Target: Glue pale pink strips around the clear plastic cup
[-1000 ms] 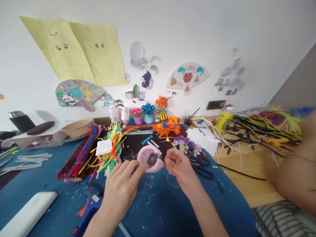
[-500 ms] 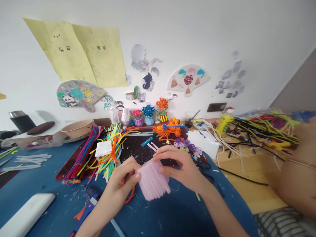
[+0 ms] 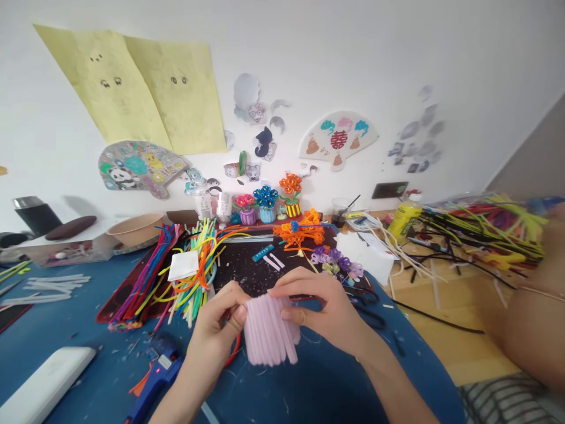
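Between my hands is a pale pink piece [image 3: 270, 335] made of pipe cleaner lengths set side by side, curved like a small cup wall. My left hand [image 3: 223, 321] pinches its upper left edge between thumb and fingers. On the right, my right hand [image 3: 318, 303] grips the upper right edge, thumb on the near face and fingers over the top. Both hold it above the blue table [image 3: 326, 383]. Two short pale pink lengths [image 3: 274, 261] lie beyond it on the dark mat [image 3: 238, 268], beside a small blue strip [image 3: 263, 253].
A blue glue gun [image 3: 161, 371] lies by my left forearm, near a white case [image 3: 48, 383]. Bundles of coloured pipe cleaners [image 3: 198, 247] sit at back left. Small potted flowers [image 3: 266, 206] line the wall. A person's bare arm [image 3: 529, 312] shows at far right.
The pink piece has turned more upright and shifted slightly left and down in view. Both hands keep their hold on it.
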Tool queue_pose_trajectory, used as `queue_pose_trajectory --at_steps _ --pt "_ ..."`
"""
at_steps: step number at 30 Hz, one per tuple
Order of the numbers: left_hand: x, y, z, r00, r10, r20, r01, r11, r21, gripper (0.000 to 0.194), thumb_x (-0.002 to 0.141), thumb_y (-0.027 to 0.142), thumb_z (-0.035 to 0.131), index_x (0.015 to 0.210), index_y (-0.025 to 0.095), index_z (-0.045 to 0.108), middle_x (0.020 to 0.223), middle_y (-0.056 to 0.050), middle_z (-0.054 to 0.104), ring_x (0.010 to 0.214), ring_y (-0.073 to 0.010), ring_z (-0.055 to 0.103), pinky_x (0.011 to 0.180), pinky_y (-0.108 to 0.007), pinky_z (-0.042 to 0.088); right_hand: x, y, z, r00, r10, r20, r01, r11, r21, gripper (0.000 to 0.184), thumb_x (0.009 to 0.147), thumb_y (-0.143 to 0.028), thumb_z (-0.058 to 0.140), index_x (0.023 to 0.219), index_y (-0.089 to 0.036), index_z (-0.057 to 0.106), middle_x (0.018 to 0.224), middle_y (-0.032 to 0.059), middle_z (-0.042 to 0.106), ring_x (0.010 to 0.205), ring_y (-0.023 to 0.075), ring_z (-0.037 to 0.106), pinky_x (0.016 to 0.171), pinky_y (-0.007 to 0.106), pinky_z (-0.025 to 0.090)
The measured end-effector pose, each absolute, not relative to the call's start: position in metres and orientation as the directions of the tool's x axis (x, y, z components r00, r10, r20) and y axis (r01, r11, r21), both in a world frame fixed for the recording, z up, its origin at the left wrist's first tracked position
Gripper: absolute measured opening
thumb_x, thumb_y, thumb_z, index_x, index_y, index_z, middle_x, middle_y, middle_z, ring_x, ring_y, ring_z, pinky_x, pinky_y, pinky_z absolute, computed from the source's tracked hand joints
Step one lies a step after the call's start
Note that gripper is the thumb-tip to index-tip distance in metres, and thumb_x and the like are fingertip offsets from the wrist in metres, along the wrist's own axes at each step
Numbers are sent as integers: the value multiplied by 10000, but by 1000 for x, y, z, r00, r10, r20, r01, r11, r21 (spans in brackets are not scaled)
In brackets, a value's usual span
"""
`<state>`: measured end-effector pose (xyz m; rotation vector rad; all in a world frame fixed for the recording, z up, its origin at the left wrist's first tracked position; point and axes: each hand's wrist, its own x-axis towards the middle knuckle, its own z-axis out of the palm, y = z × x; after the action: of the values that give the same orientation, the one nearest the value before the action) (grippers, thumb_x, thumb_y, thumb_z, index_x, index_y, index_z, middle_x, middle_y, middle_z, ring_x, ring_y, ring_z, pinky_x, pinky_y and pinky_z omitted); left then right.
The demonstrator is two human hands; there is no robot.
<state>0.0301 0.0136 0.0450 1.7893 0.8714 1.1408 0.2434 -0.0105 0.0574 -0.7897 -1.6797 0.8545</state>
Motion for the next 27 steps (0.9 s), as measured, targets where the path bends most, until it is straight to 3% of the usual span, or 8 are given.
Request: queue_pose_trajectory --at_steps 6,10,12,17,20,22,24,27 --pt "33 15 44 321 882 345 148 -407 902 412 872 512 571 618 190 597 670 8 460 689 -160 416 637 -278 291 244 -9 51 -227 862 453 84 481 -873 236 819 -286 753 1054 -262 759 1051 48 700 992 181 648 868 285 514" --pt "32 22 43 386 882 270 52 -313 948 407 877 504 566 627 182 559 695 12 435 692 -152 396 635 -266 299 248 -4 49 -194 895 401 -56 398 -916 224 928 -345 611 1100 -255 723 1076 58 711 1019 191 643 884 319 507" --pt "32 27 42 414 875 252 -2 -276 961 398 879 505 562 650 179 552 723 11 434 698 -148 394 634 -258 310 251 0 51 -215 900 380 -78 372 -925 269 906 -377 634 1141 -257 691 1092 57 706 1044 206 636 912 347 499" --pt "38 35 44 373 901 223 -98 -200 975 321 867 444 602 698 177 551 782 9 464 704 -136 421 626 -238 350 246 7 53 -419 832 365 102 443 -891 890 584 -297 900 1370 -309 482 1360 56 556 1221 263 540 1016 390 442" --pt "43 38 47 331 924 192 -55 -184 981 251 872 410 601 771 180 593 833 -5 536 754 -150 493 659 -244 393 239 14 47 -302 838 454 210 523 -826 714 643 -223 835 1282 -289 525 1207 42 625 1066 229 613 886 330 497" --pt "44 41 49 271 943 193 80 -222 972 221 889 404 581 933 197 642 936 -34 602 861 -184 554 717 -266 429 237 20 41 -236 814 531 263 580 -771 634 643 -195 810 1218 -269 553 1141 41 637 1009 224 620 851 316 496" --pt "43 44 52 208 940 272 244 -319 916 282 895 416 573 1101 237 644 1076 -58 630 985 -215 576 788 -299 453 237 28 34 -210 791 575 297 612 -733 592 650 -177 784 1190 -255 556 1120 45 631 995 223 613 850 314 489" --pt "42 47 55 245 860 448 403 -511 759 349 870 441 614 1190 303 631 1222 -56 618 1131 -236 557 916 -350 454 240 37 25 -210 777 593 324 628 -708 577 666 -148 744 1199 -251 546 1112 47 621 990 220 603 858 317 481"
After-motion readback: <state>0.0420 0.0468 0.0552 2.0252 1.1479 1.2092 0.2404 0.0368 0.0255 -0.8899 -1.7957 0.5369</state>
